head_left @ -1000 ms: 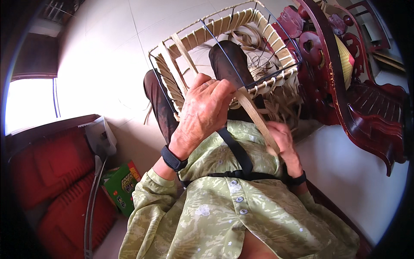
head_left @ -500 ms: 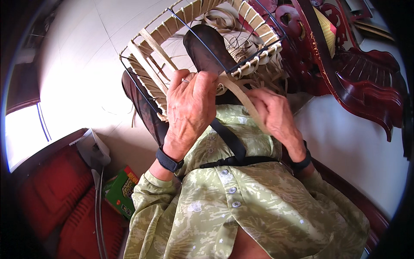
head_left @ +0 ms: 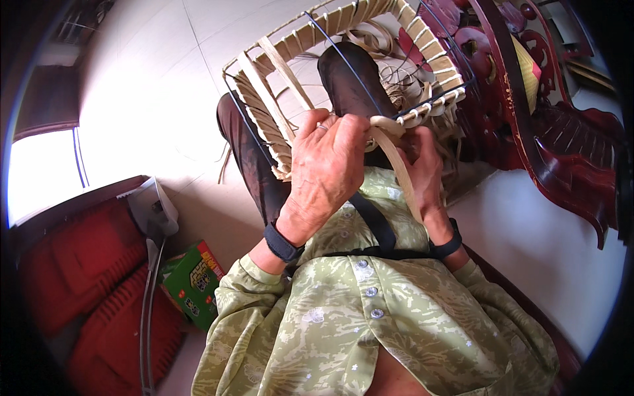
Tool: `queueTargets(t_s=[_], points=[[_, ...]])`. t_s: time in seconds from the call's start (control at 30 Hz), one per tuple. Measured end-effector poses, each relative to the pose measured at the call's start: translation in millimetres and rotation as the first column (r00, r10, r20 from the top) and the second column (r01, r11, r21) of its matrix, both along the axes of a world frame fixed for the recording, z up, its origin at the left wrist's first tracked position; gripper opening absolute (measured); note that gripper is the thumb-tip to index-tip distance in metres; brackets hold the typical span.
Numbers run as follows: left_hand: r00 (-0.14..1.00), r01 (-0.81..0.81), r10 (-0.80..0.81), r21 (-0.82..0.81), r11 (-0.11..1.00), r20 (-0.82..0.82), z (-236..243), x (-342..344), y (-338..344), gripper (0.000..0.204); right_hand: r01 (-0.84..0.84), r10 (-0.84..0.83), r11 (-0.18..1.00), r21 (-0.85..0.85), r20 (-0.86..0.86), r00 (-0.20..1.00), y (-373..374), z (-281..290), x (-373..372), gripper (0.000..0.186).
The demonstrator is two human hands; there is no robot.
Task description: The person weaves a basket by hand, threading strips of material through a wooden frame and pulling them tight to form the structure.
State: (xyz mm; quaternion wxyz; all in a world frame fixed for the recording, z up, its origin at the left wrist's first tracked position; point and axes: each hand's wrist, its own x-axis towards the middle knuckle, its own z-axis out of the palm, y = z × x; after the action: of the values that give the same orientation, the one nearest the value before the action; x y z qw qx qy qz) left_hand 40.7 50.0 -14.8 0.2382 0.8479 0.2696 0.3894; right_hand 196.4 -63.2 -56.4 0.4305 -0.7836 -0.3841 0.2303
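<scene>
A rectangular frame basket (head_left: 449,82) of dark metal rods, wrapped with beige strips and white lacing, rests tilted on my knees. At its near rim, my left hand (head_left: 327,165) is closed on a flat beige strip (head_left: 406,178), which loops over the rim and hangs down. My right hand (head_left: 426,175) is curled just behind that loop, its fingertips partly hidden by the strip, seemingly gripping it. Two pale bands (head_left: 267,99) cross the basket's left end. A tangle of loose strips and cord (head_left: 403,86) shows through and below the frame.
A carved dark red wooden chair (head_left: 564,171) stands at the right. At lower left are red molded pieces (head_left: 79,244), a long metal-handled tool (head_left: 152,211) and a green box (head_left: 191,280). Pale floor tiles (head_left: 165,86) extend behind, toward a bright opening on the left.
My right hand has risen from lower right to just under the rim, beside my left hand. The strip now curves in a loop over the rim.
</scene>
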Motion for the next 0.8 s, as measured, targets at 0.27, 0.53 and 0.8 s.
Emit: queueTargets(t_s=[0.27, 0.53, 0.8], points=[[1.0, -0.005, 0.004, 0.034, 0.999, 0.026, -2, -1, -1, 0.018, -0.112, 0.11, 0.957, -0.267, -0.024, 0.994, -67, 18, 42, 0.013], [1.0, -0.019, 0.019, -0.001, 1.0, 0.019, 2, 2, 0, 0.017, 0.133, -0.143, 0.168, -0.977, 0.109, 0.984, -159, -48, 141, 0.016], [0.999, -0.051, 0.051, -0.022, 0.998, 0.012, 3, 0, -2, 0.013, -0.104, 0.369, 0.814, -0.571, 0.37, 0.853, -78, 26, 78, 0.033]])
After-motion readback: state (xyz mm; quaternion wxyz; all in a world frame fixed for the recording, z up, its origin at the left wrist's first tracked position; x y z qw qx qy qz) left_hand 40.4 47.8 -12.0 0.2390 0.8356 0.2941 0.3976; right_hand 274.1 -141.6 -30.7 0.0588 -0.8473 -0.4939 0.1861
